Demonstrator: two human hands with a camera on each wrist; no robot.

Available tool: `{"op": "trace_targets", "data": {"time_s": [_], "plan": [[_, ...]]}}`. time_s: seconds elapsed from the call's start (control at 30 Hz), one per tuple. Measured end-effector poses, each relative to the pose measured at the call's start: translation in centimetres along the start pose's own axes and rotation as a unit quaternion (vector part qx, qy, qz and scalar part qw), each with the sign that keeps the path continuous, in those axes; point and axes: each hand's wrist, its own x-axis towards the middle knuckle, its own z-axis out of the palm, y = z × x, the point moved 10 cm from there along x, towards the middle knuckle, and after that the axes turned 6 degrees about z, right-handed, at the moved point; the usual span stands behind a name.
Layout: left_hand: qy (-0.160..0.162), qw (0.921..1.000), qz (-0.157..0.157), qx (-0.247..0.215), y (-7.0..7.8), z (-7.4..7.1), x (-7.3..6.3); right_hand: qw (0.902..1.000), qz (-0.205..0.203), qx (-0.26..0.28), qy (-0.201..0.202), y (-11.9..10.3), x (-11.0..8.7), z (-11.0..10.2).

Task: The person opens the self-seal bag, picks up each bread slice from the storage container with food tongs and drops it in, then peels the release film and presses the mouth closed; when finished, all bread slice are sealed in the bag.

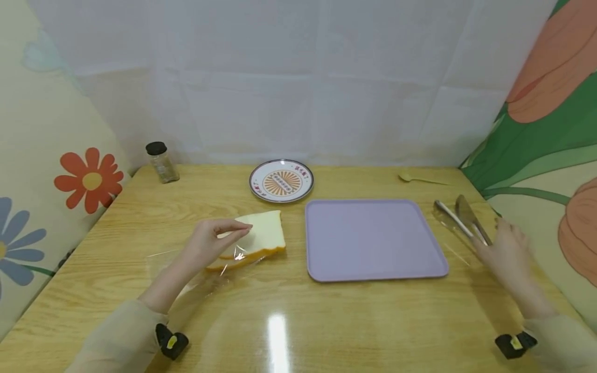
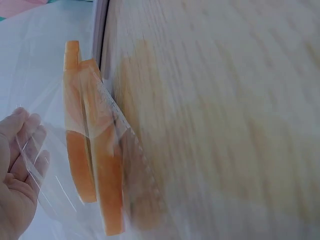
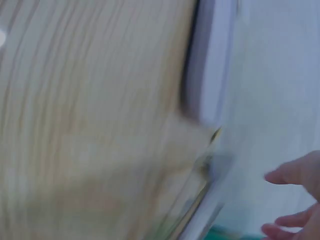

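Two slices of white bread (image 1: 266, 233) with orange-brown crusts lie stacked at the left of the table, partly inside a clear plastic bag (image 2: 55, 190). Just above them, my left hand (image 1: 212, 238) pinches the film of this bag between thumb and fingertips. In the left wrist view the crusts (image 2: 107, 185) show on edge beside that hand (image 2: 20, 175). My right hand (image 1: 508, 254) is over the handle end of the metal tongs (image 1: 465, 210) at the right of the table. Thumb and fingers stand apart in the right wrist view, with the tongs (image 3: 202, 215) below them, blurred.
A purple tray (image 1: 373, 241) lies between the bread and the tongs. Behind it are a round patterned plate (image 1: 282, 181) and a yellowish spoon (image 1: 420, 180). A black-lidded jar (image 1: 162, 163) stands at the back left. White cloth (image 1: 298, 83) hangs along the back edge.
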Motion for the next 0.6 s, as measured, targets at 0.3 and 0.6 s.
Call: {"op": "trace_targets", "data": {"time_s": [0.3,0.6], "plan": [[0.012,0.9998,0.012,0.006,0.2,-0.1,0.2,0.9727,-0.149,0.169,0.055,-12.5,-3.4,1.0],[-0.002,0.9999,0.004,-0.015,0.1,0.4,0.2,0.9110,-0.135,0.323,-0.219,-20.2,-7.7,10.0]]}}
